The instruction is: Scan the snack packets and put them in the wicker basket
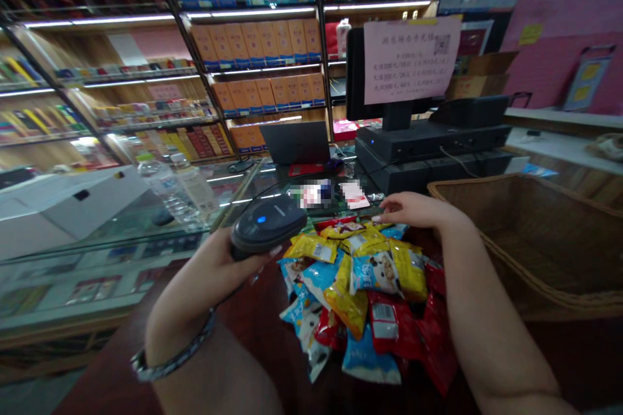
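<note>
My left hand (pixel 228 258) is wrapped round a black barcode scanner (pixel 267 224) with a small blue light on top. The scanner is held above the left far side of a heap of small snack packets (pixel 374 272). These packets are yellow, blue and red, and several show white barcode labels. At the far right edge of the heap, my right hand (pixel 418 211) reaches over with its fingers loosely bent and a little apart. Its fingertips are beside or on the farthest packets; whether they touch one is unclear. A beaded bracelet (pixel 175 360) circles my left wrist.
A wicker basket (pixel 535 201) stands to the right. Beyond the heap are a monitor (pixel 355 71) with a paper sign, a black cash-register base (pixel 428 142) and a dark laptop-like screen (pixel 296 142). Plastic bottles (pixel 168 191) and a white box (pixel 63 207) occupy the glass counter on the left.
</note>
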`<action>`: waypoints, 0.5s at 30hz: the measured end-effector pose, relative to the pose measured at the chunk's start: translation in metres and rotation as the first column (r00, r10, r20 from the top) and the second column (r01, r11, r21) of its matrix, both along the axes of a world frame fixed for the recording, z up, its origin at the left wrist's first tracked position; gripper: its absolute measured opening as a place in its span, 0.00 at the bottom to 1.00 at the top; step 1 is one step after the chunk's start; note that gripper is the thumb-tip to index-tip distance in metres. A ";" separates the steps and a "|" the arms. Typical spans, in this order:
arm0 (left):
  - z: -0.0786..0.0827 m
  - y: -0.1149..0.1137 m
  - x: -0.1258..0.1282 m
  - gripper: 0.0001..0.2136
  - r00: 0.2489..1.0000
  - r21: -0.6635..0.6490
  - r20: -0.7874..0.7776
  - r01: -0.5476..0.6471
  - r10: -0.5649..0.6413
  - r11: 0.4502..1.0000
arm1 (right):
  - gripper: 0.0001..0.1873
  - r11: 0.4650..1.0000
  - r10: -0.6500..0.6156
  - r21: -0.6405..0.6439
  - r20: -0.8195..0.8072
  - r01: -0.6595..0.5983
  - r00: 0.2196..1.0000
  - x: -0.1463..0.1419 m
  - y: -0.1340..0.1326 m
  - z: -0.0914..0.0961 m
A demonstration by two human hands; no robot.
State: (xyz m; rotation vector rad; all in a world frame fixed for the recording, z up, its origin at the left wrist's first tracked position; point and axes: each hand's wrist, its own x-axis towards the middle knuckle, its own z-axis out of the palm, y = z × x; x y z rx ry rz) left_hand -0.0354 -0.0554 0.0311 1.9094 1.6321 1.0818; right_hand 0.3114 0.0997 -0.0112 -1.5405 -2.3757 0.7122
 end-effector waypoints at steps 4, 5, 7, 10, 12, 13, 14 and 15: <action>-0.001 0.000 0.004 0.06 0.992 -0.014 -0.078 0.102 -0.103 0.995 | 0.37 0.993 0.108 -0.054 -0.024 -0.109 0.994 0.019 -0.030 0.004; -0.002 -0.001 0.005 0.07 0.990 -0.009 -0.090 0.105 -0.106 0.994 | 0.38 0.990 0.130 -0.059 -0.010 -0.131 0.991 0.018 -0.034 0.004; -0.003 -0.003 0.010 0.07 0.988 -0.002 -0.108 0.110 -0.110 0.994 | 0.40 0.984 0.171 -0.060 0.034 -0.169 0.985 0.012 -0.036 0.004; -0.003 -0.003 0.019 0.08 0.989 -0.017 -0.104 0.104 -0.105 0.994 | 0.44 0.981 0.187 -0.084 0.129 -0.177 0.974 -0.004 -0.034 0.002; -0.002 -0.001 0.027 0.08 0.990 -0.007 -0.099 0.097 -0.097 0.995 | 0.48 0.972 0.212 -0.135 0.172 -0.191 0.962 -0.015 -0.032 -0.001; -0.002 0.000 0.030 0.09 0.990 0.018 -0.101 0.099 -0.097 0.995 | 0.48 0.967 0.230 -0.153 0.182 -0.204 0.956 -0.020 -0.031 -0.004; -0.002 0.002 0.034 0.11 0.989 0.053 -0.105 0.109 -0.103 0.993 | 0.49 0.962 0.247 -0.162 0.185 -0.219 0.951 -0.024 -0.031 -0.006; -0.001 0.004 0.037 0.12 0.987 0.086 -0.113 0.123 -0.113 0.989 | 0.49 0.958 0.263 -0.165 0.188 -0.234 0.946 -0.028 -0.031 -0.009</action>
